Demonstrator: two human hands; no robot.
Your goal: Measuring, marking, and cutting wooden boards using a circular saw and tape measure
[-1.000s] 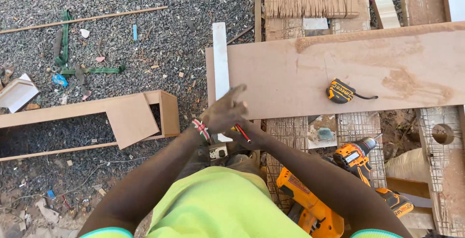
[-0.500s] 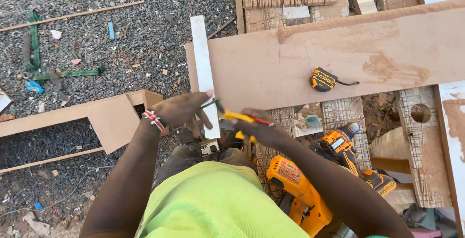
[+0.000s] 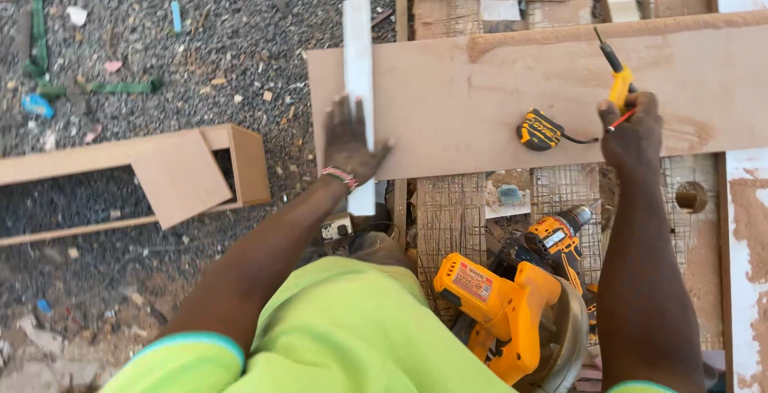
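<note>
Head view: left hand (image 3: 350,141) spread flat, fingers open, pressing white strip (image 3: 358,81) laid across left end of brown board (image 3: 496,97). Right hand (image 3: 632,133) clenched around yellow-handled screwdriver (image 3: 616,73) together with red pencil (image 3: 622,119), resting on board, just right of tape measure (image 3: 542,130). Below board, on mesh bench: orange drill (image 3: 560,237), yellow circular saw (image 3: 504,313).
</note>
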